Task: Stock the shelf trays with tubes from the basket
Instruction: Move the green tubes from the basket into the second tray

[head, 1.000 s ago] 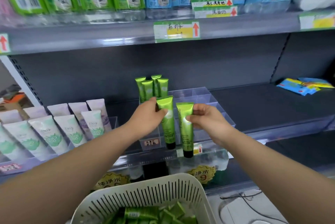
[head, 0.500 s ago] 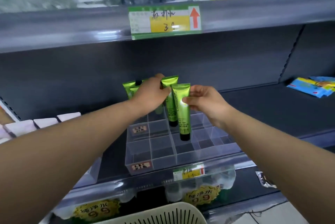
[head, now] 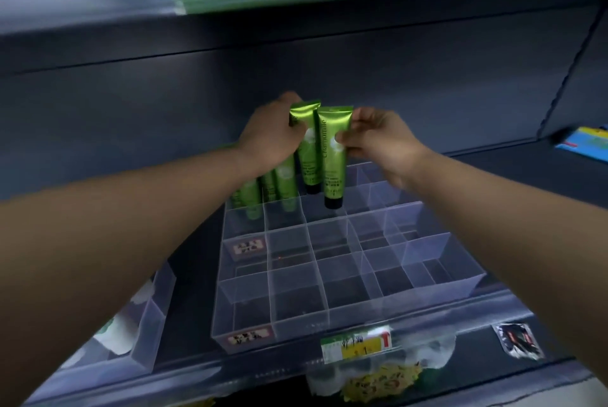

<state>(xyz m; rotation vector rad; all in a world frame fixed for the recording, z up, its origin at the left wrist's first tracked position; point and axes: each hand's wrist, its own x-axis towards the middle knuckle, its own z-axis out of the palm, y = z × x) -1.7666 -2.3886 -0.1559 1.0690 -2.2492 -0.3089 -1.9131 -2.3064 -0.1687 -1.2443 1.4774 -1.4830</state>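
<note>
Hands over clear tray (head: 437,252), left (head: 273,136) gripping green tube (head: 307,159), right (head: 381,140) pinching second tube (head: 334,169) beside it (caps down)

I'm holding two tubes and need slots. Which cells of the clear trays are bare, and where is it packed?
Bare: the front and middle rows of the clear trays, from the labelled front wall back to the standing tubes, plus back cells below the right hand. Packed: the back-left corner, under the left hand.
</note>
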